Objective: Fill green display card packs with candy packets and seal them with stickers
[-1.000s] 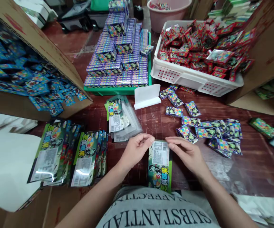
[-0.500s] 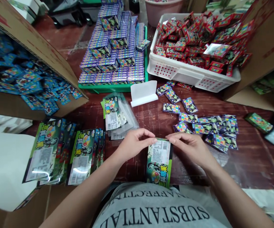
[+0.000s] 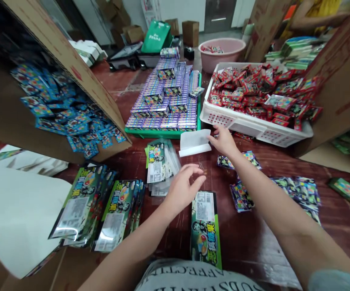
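Note:
My left hand [image 3: 184, 189] hovers above the table with curved fingers and thumb apart, nothing in them. Just below it lies a green-and-black printed candy pouch [image 3: 205, 230], flat in front of my body. My right hand [image 3: 224, 140] reaches forward, open, close to the right edge of a white paper sheet [image 3: 194, 142]; it hides what lies beneath it. Under and beside my right forearm are small purple candy packets [image 3: 242, 196]. A stack of clear and printed pouches [image 3: 156, 163] rests left of my left hand.
Filled pouches [image 3: 117, 214] stand in rows at left. Behind are a green tray [image 3: 150, 133] of stacked purple boxes and a white basket [image 3: 253, 131] of red packets. Cardboard boxes [image 3: 102, 101] flank both sides. Another person's arm [image 3: 314, 18] shows at far right.
Both hands have left the pouch's top edge. My right hand has moved forward to beside the paper; my left has opened slightly above the pouch. The view has tilted up.

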{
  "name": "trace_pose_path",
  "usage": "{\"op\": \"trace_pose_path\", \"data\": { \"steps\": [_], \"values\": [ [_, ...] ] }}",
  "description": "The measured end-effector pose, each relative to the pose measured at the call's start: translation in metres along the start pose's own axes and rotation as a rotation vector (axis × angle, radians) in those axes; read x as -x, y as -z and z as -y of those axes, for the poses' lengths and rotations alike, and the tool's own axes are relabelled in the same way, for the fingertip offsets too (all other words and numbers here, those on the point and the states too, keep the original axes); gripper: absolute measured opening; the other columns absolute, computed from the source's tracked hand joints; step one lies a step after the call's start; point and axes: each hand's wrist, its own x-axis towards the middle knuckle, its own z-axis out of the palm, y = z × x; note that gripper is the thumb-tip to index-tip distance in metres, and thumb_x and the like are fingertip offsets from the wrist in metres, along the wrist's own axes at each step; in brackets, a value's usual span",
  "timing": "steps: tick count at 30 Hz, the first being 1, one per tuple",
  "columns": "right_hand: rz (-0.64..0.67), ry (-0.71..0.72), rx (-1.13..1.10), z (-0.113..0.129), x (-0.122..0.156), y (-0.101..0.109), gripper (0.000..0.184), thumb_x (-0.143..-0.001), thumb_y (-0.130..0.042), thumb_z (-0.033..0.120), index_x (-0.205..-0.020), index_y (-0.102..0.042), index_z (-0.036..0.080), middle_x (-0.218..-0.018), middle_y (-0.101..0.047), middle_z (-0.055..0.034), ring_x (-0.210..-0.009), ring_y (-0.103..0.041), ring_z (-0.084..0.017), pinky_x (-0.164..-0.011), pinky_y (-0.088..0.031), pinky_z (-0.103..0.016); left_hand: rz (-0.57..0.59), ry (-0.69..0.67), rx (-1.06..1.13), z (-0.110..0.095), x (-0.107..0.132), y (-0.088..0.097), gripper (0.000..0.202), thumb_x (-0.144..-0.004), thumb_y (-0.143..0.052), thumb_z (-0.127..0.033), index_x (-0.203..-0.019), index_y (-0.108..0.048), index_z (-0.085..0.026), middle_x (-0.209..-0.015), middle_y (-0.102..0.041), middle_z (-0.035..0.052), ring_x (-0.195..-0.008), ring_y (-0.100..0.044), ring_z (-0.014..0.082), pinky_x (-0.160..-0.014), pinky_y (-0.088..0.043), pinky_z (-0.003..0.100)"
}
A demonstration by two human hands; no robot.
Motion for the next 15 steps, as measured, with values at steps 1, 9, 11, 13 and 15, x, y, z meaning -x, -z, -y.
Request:
{"op": "trace_pose_path", "data": {
  "steps": [1, 9, 11, 13, 15],
  "values": [
    [-0.003, 0.027, 0.006, 0.003, -0.009, -0.002, 0.029, -0.081, -0.069, 0.031, -0.107, -0.069, 0.017, -0.093, -0.064, -0.0105, -0.092, -0.061, -0.029, -0.088, -0.051, -0.048, -0.057, 0.011, 0.032, 0.000, -0.006, 0.004, 0.016, -0.094, -0.062, -0.031, -0.105, -0.068, -0.022, -0.122, -0.067, 0.0075, -0.113, -0.064, 0.0222, -0.101, -0.048, 0.039],
    [-0.235, 0.561, 0.089, 0.019, 0.092, 0.053, 0.017, -0.084, -0.070, 0.020, -0.095, -0.073, 0.031, -0.097, -0.064, -0.0034, -0.094, -0.059, -0.026, -0.090, -0.045, -0.046, -0.375, 0.207, 0.523, 0.018, -0.061, 0.040, 0.066, -0.084, -0.076, -0.048, -0.138, -0.049, -0.022, -0.151, -0.048, 0.0152, -0.141, -0.046, 0.0276, -0.112, -0.042, 0.041],
    [-0.263, 0.658, 0.111, 0.018, 0.122, 0.070, 0.028, -0.081, -0.073, 0.014, -0.100, -0.072, 0.035, -0.096, -0.064, -0.0018, -0.090, -0.059, -0.024, -0.087, -0.045, -0.045, -0.108, 0.275, 0.682, 0.016, -0.065, 0.033, 0.083, -0.075, -0.085, -0.040, -0.144, -0.044, -0.025, -0.145, -0.055, 0.0161, -0.132, -0.055, 0.0303, -0.102, -0.050, 0.043],
    [-0.182, 0.690, 0.132, 0.018, 0.139, 0.087, 0.038, -0.081, -0.074, 0.015, -0.112, -0.069, 0.037, -0.103, -0.063, -0.0031, -0.095, -0.059, -0.026, -0.090, -0.045, -0.047, 0.068, 0.292, 0.775, 0.010, -0.063, 0.024, 0.086, -0.071, -0.088, -0.031, -0.145, -0.045, -0.025, -0.126, -0.067, 0.0129, -0.110, -0.067, 0.0277, -0.089, -0.056, 0.041],
    [-0.009, 0.654, 0.120, 0.021, 0.145, 0.104, 0.055, -0.082, -0.077, 0.028, -0.133, -0.058, 0.036, -0.122, -0.060, -0.0079, -0.111, -0.057, -0.032, -0.099, -0.044, -0.053, 0.073, 0.251, 0.747, 0.004, -0.058, 0.015, 0.076, -0.070, -0.087, -0.027, -0.138, -0.052, -0.024, -0.107, -0.072, 0.0070, -0.092, -0.069, 0.0213, -0.081, -0.057, 0.036]
  ]
}}
